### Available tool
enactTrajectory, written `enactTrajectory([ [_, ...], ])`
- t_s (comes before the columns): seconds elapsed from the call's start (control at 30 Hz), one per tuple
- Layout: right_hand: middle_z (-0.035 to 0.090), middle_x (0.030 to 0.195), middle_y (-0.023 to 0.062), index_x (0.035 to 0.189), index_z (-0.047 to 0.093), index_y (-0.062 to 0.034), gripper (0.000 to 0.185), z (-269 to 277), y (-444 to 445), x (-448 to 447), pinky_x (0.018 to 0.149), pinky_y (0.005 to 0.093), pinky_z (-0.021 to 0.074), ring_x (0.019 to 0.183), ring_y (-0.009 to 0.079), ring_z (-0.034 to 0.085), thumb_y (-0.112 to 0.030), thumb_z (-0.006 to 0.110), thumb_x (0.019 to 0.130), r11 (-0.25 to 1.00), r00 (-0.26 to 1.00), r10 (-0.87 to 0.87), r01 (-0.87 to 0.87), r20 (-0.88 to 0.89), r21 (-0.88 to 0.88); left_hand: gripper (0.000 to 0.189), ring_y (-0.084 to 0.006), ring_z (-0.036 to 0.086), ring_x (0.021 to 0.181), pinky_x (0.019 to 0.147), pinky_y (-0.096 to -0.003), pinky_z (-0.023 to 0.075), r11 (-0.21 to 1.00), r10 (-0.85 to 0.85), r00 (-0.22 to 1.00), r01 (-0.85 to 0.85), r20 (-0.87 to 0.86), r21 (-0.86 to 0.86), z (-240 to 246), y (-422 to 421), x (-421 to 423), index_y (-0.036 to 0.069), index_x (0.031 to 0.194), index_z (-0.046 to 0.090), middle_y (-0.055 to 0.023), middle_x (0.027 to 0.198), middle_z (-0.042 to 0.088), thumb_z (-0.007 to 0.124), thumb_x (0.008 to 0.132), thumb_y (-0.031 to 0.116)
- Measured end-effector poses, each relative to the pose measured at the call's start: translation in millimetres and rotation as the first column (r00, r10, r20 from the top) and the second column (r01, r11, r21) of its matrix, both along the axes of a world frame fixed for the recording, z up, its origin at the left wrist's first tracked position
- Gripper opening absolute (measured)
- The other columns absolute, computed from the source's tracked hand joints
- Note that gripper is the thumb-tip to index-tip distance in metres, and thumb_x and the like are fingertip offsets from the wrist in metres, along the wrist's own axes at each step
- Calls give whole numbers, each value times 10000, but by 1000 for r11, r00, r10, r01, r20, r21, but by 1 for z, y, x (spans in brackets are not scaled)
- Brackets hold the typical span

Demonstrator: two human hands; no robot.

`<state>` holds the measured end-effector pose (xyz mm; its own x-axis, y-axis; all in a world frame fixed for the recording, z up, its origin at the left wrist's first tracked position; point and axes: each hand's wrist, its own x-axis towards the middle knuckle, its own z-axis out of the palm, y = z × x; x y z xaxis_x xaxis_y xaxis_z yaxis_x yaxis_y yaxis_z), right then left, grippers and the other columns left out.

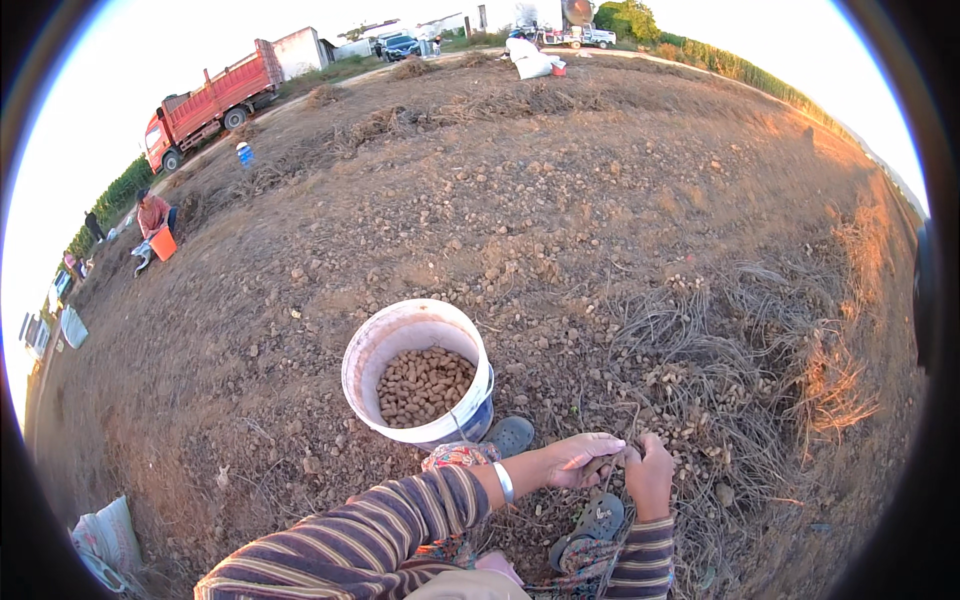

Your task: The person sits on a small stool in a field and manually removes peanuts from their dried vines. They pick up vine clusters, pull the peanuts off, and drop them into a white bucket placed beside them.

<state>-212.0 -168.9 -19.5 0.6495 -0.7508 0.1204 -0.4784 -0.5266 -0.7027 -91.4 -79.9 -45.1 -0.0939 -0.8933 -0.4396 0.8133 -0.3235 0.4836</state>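
Note:
Close together in front of me, both hands work at a dry peanut plant (616,517). My left hand (586,461), with a silver bracelet at the wrist, has its fingers curled around brown pods or roots at the plant's end. Pinched in my right hand (650,474) are its thin stems, which trail down towards my lap. Left of my hands stands a white bucket (358,375), part filled with unshelled peanuts (426,386). To the right lies a heap of pulled peanut plants (720,375), pods still attached. What exactly lies inside my fingers is partly hidden.
My grey clogs (600,517) rest on cloddy soil (450,225). A woven sack (112,536) lies at lower left. Farther off, a person (152,214) crouches by an orange bucket (163,244). A red truck (221,94) and white sacks (531,61) stand at the far side.

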Motion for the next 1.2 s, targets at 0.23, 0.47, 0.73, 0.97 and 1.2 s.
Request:
enactTrajectory([
  [0.23, 598, 765, 217, 858, 563, 31, 188, 2, -4, -2, 642, 385, 447, 732, 358, 586, -110, 558, 734, 1000, 1000, -19, 19, -5, 11, 130, -64, 509, 585, 397, -185, 375, 1000, 18, 1000, -18, -6, -25, 7, -4, -3, 99, 866, 484, 29, 733, 512, 560, 839, 202],
  [0.47, 602, 800, 215, 877, 556, 43, 205, 19, -8, -3, 671, 381, 446, 765, 349, 585, -106, 549, 736, 996, 998, -69, 69, 6, 48, 123, -52, 482, 551, 408, -170, 372, 998, 61, 990, -59, 124, -18, -2, 1, 9, 77, 861, 495, 15, 741, 523, 573, 826, 165],
  [0.73, 574, 807, 217, 846, 543, 38, 194, -9, -25, -27, 694, 393, 422, 776, 355, 549, -122, 539, 738, 979, 983, -185, 182, -17, -93, 93, -62, 444, 427, 308, -183, 360, 976, 219, 954, -218, 203, -27, 6, 5, 19, 67, 856, 490, -43, 728, 551, 550, 822, 129],
  [0.97, 569, 787, 165, 879, 535, 29, 228, 7, -68, -156, 664, 346, 410, 693, 265, 523, -184, 525, 798, 875, 873, -482, 477, -75, -81, 119, -10, 378, 420, 316, -143, 260, 893, 437, 897, -441, 63, 92, -3, 29, 86, 177, 700, 465, 84, 578, 435, 493, 816, 188],
  [1.2, 576, 992, 208, 1049, 527, 18, 395, 29, -15, -447, 795, 392, 411, 922, 349, 544, -278, 508, 789, 463, 350, -882, 767, -316, -444, 68, -19, 371, 479, 348, -136, 226, 675, 558, 516, -737, 650, 5, 24, 113, 189, 79, 872, 530, 23, 681, 458, 556, 824, 119],
])
